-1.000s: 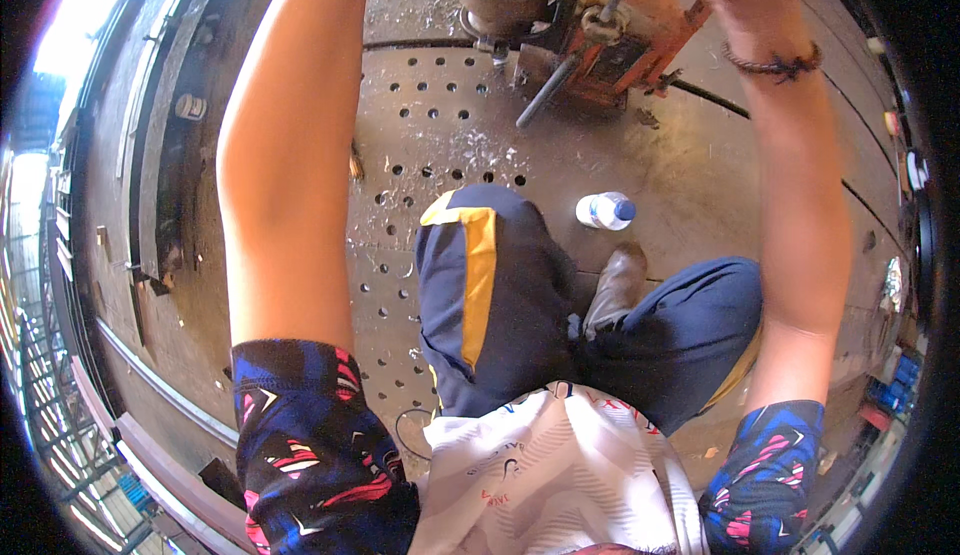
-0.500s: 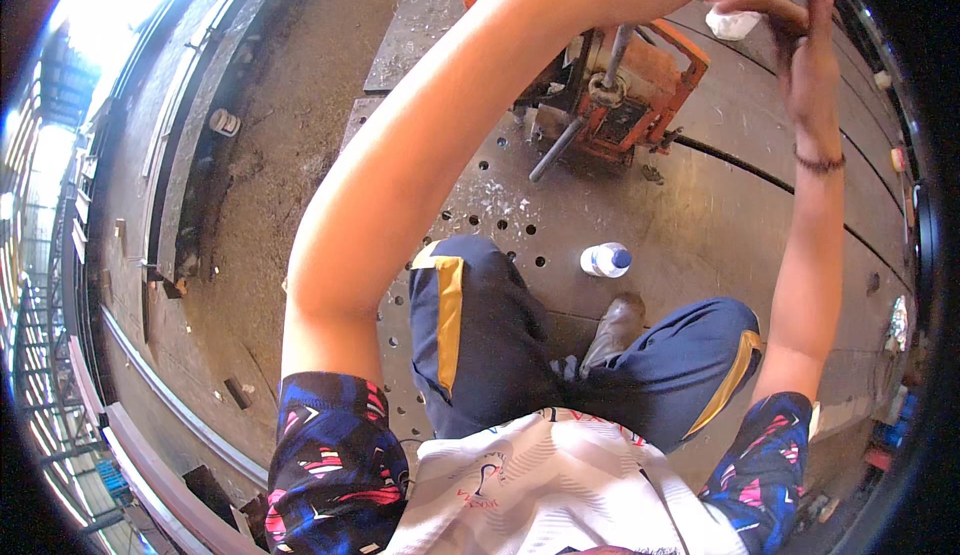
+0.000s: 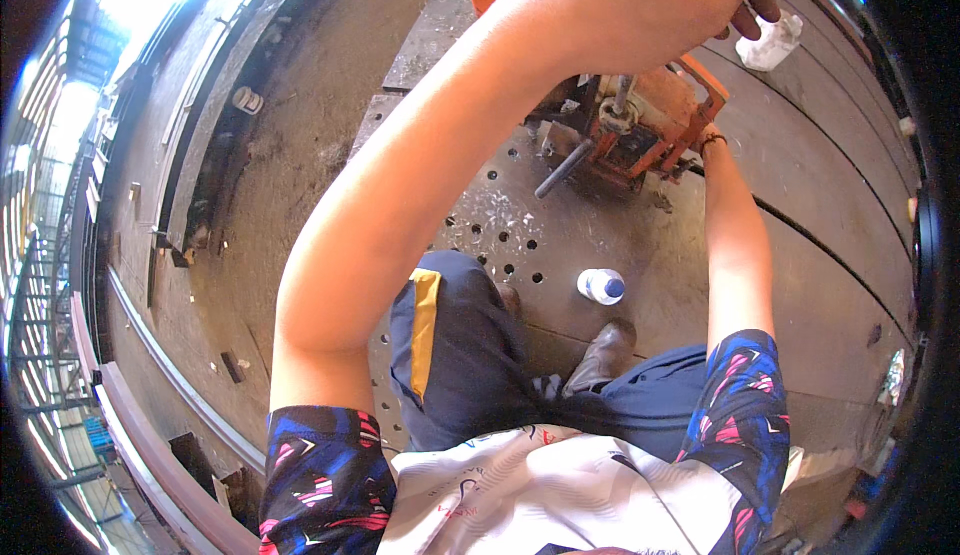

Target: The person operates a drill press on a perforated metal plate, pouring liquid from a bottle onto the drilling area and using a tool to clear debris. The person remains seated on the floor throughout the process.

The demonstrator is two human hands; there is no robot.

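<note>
My left hand point(image 3: 650, 10) is at the top of the view, above an orange machine point(image 3: 640, 120), its back toward me. Its fingers hang loosely bent and slightly apart, with nothing visible in them; the palm is hidden. The dirty machine has metal rods and an orange frame handle point(image 3: 712, 95). My right forearm reaches up to the machine's right side, where a dark bracelet point(image 3: 712, 142) circles the wrist. The right hand point(image 3: 708, 131) itself is almost wholly hidden at the frame, so its grip does not show.
A clear bottle with a blue cap point(image 3: 600, 286) stands on the perforated metal surface near my shoe point(image 3: 600, 355). Whitish crumpled material point(image 3: 768, 43) lies beyond the machine. A white tub point(image 3: 247, 101) is at left, near long metal beams. A black cable point(image 3: 800, 230) runs right.
My right hand has come down and left from the upper right to the machine's frame. My left hand has shifted down slightly into fuller view, and the whole view has shifted a little.
</note>
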